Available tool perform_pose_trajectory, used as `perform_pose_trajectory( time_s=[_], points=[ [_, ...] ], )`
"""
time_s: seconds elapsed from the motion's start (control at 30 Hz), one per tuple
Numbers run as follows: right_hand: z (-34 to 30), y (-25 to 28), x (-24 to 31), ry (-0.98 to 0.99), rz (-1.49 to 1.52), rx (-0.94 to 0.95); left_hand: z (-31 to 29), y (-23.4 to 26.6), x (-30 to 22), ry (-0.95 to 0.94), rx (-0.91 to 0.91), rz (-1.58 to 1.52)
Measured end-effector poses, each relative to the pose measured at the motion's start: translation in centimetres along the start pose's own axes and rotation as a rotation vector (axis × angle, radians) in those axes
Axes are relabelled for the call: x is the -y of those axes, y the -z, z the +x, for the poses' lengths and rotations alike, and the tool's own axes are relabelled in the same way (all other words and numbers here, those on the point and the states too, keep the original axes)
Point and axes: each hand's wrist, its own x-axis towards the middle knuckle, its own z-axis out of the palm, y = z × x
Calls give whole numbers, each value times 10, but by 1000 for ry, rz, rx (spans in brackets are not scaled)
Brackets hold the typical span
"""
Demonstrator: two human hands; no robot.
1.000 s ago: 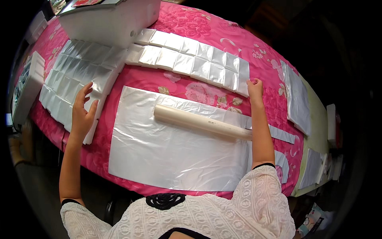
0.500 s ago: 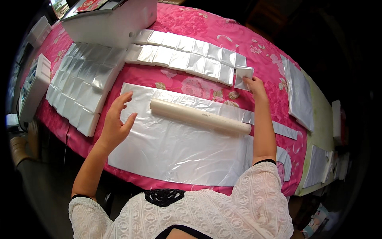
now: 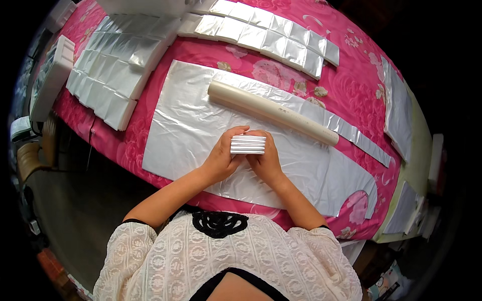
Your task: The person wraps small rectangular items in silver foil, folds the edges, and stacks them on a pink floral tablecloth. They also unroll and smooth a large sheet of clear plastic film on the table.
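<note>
Close in front of me, my left hand (image 3: 220, 156) and my right hand (image 3: 267, 158) are closed around a small stack of folded white plastic bags (image 3: 248, 145), one hand on each side. Its layered edge faces up, so several folds show. Below the hands, large flat sheets of white plastic bags (image 3: 191, 125) with cut-out handles at the right end lie on the table. Across their far part rests a cream-coloured plastic pipe (image 3: 273, 113), slanting down to the right.
Rows of folded white packets (image 3: 271, 37) lie beyond the pipe, and a larger block of packets (image 3: 108, 65) is at the left. A white box (image 3: 145, 6) stands behind them. More flat bags (image 3: 396, 110) lie far right on the pink floral tablecloth (image 3: 125, 145).
My right hand has taken the folded bags from the right end of the near row and brought them toward me. My left hand has moved in and gripped them too. The view has shifted.
</note>
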Motion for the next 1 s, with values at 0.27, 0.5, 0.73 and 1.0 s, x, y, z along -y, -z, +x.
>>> perform_pose_trajectory(
  time_s=[0.27, 0.5, 0.73, 1.0],
  points=[
    [6, 11, 1, 42, -30, 55, 6, 3, 5, -47, 16, 88],
    [128, 166, -92, -372, 240, -345, -4, 39, -14, 83, -140, 50],
    [214, 243, -225, -1141, -73, -352, -15, 71, -12, 235, -140, 19],
    [258, 215, -254, -1005, -464, 77, -19, 74, -16, 427, -256, -217]
  ],
)
